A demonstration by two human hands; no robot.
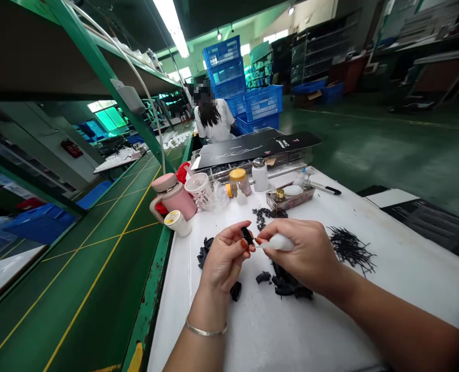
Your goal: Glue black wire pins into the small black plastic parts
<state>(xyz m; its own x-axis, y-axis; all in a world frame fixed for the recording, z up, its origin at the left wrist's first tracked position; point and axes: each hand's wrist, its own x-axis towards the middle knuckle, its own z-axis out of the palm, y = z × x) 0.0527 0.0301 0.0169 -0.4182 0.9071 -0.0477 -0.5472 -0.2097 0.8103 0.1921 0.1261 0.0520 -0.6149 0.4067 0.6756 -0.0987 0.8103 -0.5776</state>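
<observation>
Between the thumb and fingers of my left hand (pixel 224 258) is a small black curved part (pixel 247 236). My right hand (pixel 307 253) grips a white squeeze bottle (pixel 280 242), its narrow tip pointing left at the black part. Whether the tip touches the part I cannot tell. Loose black pieces (pixel 286 284) lie under my right hand, and others (pixel 204 252) sit left of my left hand. A single black piece (pixel 236 291) rests by my left wrist. Beyond the hands is a scatter of tiny black bits (pixel 266 214); thin black sticks (pixel 351 248) are heaped to the right.
Along the table's back stand a pink mug (pixel 173 196), a white tub (pixel 178 223), a plastic cup (pixel 199 188), a yellow-lidded jar (pixel 240 181), a white bottle (pixel 259 174), a small box (pixel 291 196) and a knife (pixel 328 189). A person (pixel 214 116) sits beyond, near stacked blue crates (pixel 227 67).
</observation>
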